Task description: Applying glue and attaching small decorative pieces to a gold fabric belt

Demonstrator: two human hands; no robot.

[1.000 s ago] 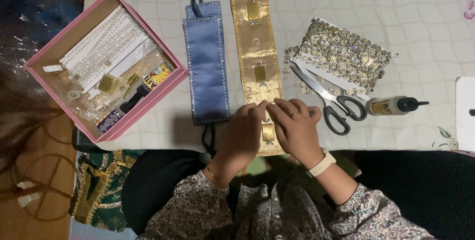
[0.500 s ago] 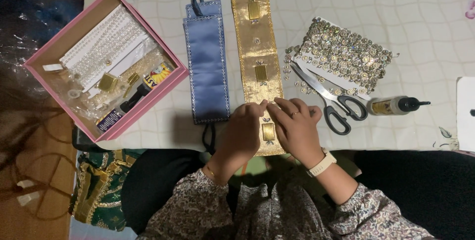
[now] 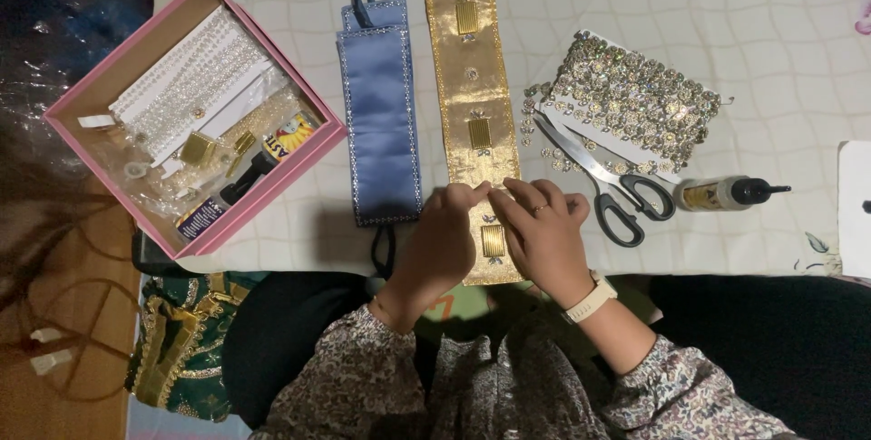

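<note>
A long gold fabric band (image 3: 469, 68) lies lengthwise on the table, with rectangular gold ornaments along its middle. My left hand (image 3: 445, 240) and my right hand (image 3: 543, 231) rest on its near end, fingertips meeting at the band just above the lowest gold ornament (image 3: 493, 240). The fingers pinch together there; anything small between them is hidden. A blue satin band (image 3: 379, 113) with a dark cord lies flat just left of the gold one, beside my left hand.
A pink box (image 3: 299, 154) at the left holds white bead trim, gold pieces and small tubes. Right of the gold band lie a card of silver sequin trim (image 3: 635, 100), scissors (image 3: 603, 181) and a small glue bottle (image 3: 721, 193). A white sheet edge (image 3: 855, 209) shows at far right.
Both hands stay on the near end of the gold band; the fingertips have shifted slightly and now meet a little higher, uncovering the lowest ornament.
</note>
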